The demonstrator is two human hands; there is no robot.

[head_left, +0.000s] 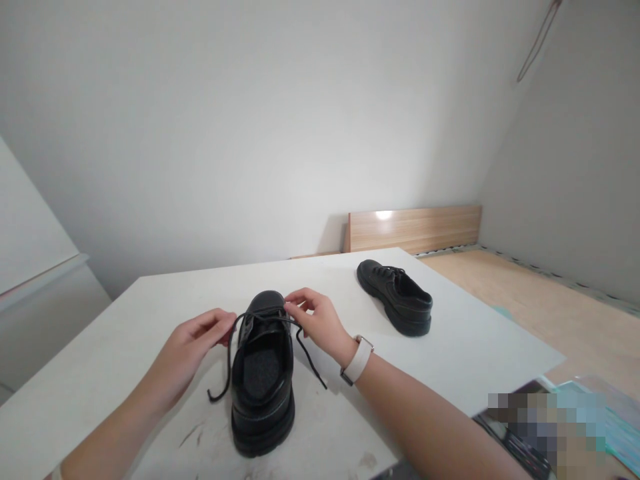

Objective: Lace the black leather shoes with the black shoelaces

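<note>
white table point(450, 333), nearer shoe point(263, 417) black, thick-soled, with loose-ended laces point(229, 360)

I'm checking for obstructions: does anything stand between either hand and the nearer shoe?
Nothing visible does. The left hand and right hand are at the laces, on either side of the nearer shoe; the other shoe sits apart, farther right.

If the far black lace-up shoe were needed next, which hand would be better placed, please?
Probably the right hand: it is nearer the far lace-up shoe, while the left hand is left of the near shoe.
</note>
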